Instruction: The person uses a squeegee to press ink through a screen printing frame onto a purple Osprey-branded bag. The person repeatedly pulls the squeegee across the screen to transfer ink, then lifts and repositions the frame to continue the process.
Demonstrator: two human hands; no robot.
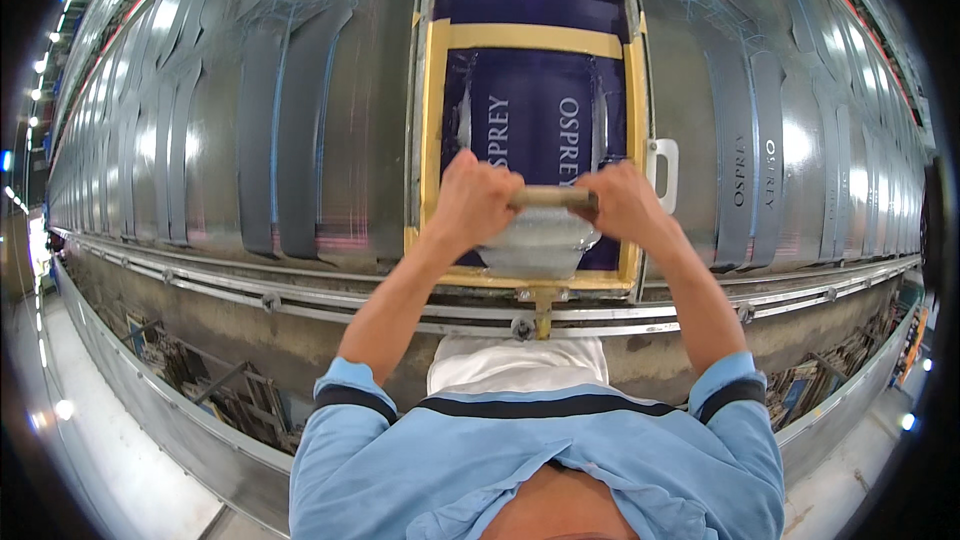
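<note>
My left hand (475, 195) and my right hand (620, 202) are closed on opposite ends of a squeegee's wooden handle (540, 197). The squeegee lies across the lower half of a screen-printing frame (634, 250), which has a dark purple mesh (530, 0), bands of yellow tape (530, 37) and pale lettering. Clear-grey ink (530, 250) pools along the near side of the squeegee. A white loop handle (665, 175) sticks out from the frame's right side, beside my right hand.
A long metal printing table (360, 100) runs left to right, with grey strips of material (260, 150) on both sides of the frame, some lettered. A metal rail (450, 325) follows the near edge. Stacked frames (230, 390) sit below it. A walkway (120, 370) shows at the lower left.
</note>
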